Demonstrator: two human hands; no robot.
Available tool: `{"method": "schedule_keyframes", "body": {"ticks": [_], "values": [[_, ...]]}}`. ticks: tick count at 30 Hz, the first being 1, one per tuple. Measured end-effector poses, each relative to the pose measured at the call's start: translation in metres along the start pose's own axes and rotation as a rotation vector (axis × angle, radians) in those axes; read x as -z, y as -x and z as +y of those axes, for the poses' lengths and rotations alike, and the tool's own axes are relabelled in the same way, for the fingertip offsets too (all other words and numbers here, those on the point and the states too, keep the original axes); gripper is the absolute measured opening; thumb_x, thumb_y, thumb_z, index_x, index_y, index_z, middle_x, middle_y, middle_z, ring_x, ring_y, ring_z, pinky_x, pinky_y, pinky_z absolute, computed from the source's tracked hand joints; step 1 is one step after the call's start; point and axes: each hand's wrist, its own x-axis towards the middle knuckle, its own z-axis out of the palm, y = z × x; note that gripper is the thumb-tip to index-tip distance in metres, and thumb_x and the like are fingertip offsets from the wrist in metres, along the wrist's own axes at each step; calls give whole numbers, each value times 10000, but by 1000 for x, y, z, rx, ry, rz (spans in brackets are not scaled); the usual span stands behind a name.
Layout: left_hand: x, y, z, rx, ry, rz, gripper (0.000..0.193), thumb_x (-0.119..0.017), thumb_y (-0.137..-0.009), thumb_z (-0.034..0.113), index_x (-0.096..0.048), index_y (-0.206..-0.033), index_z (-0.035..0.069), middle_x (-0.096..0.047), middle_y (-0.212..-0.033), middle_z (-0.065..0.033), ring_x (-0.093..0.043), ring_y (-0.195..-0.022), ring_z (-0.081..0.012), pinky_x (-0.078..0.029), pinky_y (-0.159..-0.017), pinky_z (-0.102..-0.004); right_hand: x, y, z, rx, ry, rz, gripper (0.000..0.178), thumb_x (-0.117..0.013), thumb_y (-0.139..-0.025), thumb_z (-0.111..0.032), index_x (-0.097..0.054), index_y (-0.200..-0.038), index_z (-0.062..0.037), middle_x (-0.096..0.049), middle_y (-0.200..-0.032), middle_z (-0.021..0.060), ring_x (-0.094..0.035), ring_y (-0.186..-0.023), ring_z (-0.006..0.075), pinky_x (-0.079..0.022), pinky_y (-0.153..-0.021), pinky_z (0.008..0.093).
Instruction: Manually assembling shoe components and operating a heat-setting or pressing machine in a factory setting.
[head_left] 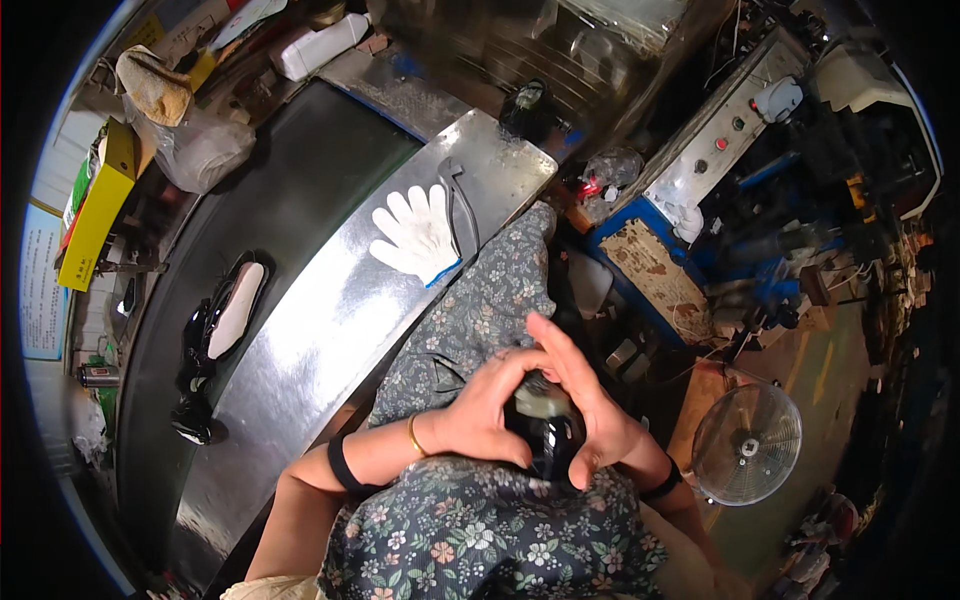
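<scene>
Shiny metal tabletop; bare hands cup glossy black object.

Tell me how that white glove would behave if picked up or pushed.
The white glove looks like fabric, so it would probably flop. Flat and thin, it's likely light. On the smooth metal surface, it might slide.

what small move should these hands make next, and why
Perhaps curl the bare right hand inward to steady the glossy black rounded object: its fingers stretch past the object, while the bare left hand curves around the other side, above dark floral-print cloth.
</scene>
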Motion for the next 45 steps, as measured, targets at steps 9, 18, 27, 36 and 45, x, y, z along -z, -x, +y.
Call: {"method": "schedule_keyframes", "body": {"ticks": [9,18,27,36,45], "values": [[-4,-7,13,135,-321,78,725,-756,-859,247,-402,-1444,4,-307,-1509,-261,-363,-1383,-400,-306,-1133,-448,42,86,-5,-686,-376,444,760,-673,-817,-94,-360,-1503,3,-533,-1417,134,-490,-1314,209,-342,-1124,339],[107,85,-29,455,-452,813,298,-692,-881,72,-636,-1165,0,-622,-1253,-151,-586,-1181,-270,-458,-1006,-367,123,74,41,-73,-650,925,708,-591,-789,-279,-411,-1424,-22,-573,-1268,262,-637,-1037,459,-581,-688,647],[144,148,25,771,-1032,885,320,-710,-855,112,-645,-1156,23,-622,-1243,-191,-604,-1127,-386,-503,-947,-421,333,-216,207,-65,953,929,733,-693,-863,-201,-350,-1484,-16,-409,-1484,256,-393,-1385,380,-325,-1133,418],[291,188,-13,900,-1549,587,846,-803,-712,189,-403,-1437,15,-424,-1466,-236,-389,-1367,-415,-338,-1141,-456,335,-295,218,-78,1031,574,832,-773,-839,-216,-314,-1497,9,-307,-1546,265,-293,-1452,358,-250,-1181,430],[373,218,-20,1247,-1439,480,599,-723,-792,458,-639,-1234,63,-660,-1184,-175,-594,-1104,-362,-479,-970,-432,157,67,198,-395,186,982,234,-632,-939,-25,-646,-1161,48,-709,-1020,112,-669,-868,151,-545,-781,264]]}}
